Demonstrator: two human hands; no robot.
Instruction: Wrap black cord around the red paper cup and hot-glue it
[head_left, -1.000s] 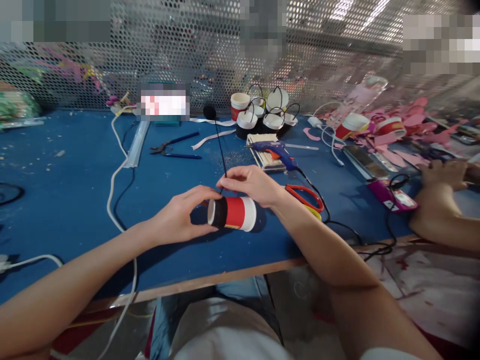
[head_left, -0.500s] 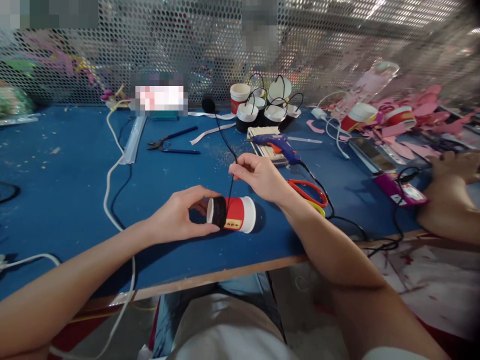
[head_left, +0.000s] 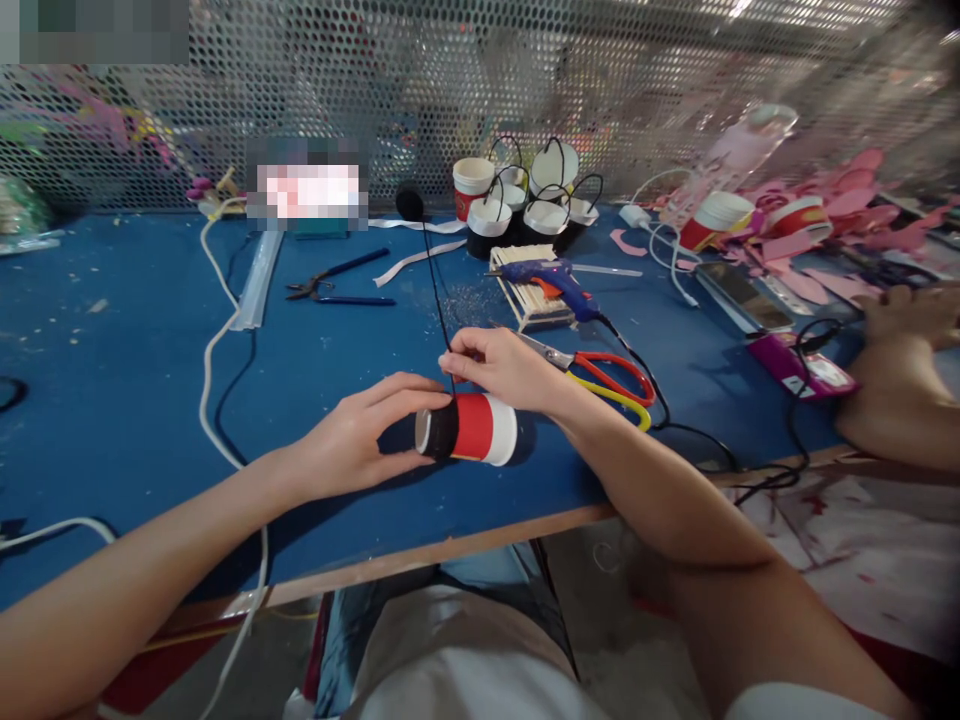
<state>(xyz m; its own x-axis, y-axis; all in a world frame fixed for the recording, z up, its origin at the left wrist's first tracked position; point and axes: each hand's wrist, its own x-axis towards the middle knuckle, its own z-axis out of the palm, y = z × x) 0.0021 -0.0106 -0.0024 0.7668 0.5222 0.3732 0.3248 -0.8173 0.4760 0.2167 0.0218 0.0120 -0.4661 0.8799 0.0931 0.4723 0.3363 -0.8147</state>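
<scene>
Lying sideways, the cup [head_left: 474, 428] is clasped by left grip [head_left: 356, 435], beside right grip [head_left: 504, 370] pinching cord [head_left: 441, 315].

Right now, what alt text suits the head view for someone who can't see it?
The left hand holds a red, white and black cup on its side while the right hand pinches black cord leading to a black ball. Beyond on the blue table are pliers, a glue gun and other cups.

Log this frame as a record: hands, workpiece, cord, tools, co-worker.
left hand: holds paper cup by its black-wrapped end
right hand: pinches black cord
cup pose: on its side, white end right
cord path: black ball, past right hand, to cup
tools: glue gun on stick frame; scissors; pliers
co-worker's hand: far right
</scene>
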